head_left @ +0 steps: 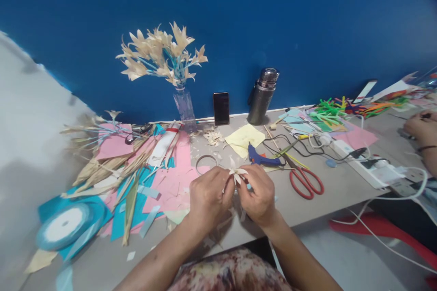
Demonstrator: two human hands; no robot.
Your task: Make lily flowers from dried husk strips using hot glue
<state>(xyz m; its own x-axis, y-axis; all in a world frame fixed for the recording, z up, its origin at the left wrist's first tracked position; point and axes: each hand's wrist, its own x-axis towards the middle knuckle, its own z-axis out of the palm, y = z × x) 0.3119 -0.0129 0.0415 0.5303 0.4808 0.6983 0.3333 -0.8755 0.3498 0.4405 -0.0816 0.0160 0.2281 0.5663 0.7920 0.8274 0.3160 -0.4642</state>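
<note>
A small cream husk flower (236, 172) with pointed petals is pinched between both hands above the table's front edge. My left hand (210, 195) has its fingers curled and closed at the flower's left side. My right hand (256, 193) grips it from the right, thumb and fingers pressed together near its base. A bit of light blue shows beside the right fingers; the flower's lower part is hidden. Just beyond the hands lie a blue glue gun (262, 158), a roll of tape (205, 163) and a yellow paper (244, 140). Red-handled scissors (306, 183) rest to the right.
A vase (185, 108) of similar flowers, a phone (221, 109) and a steel flask (262, 97) stand by the blue wall. Dried husks (99, 170) and a ribbon spool (64, 223) lie left. At right are a power strip (365, 166), pipe cleaners (331, 111) and another person's hand (421, 125).
</note>
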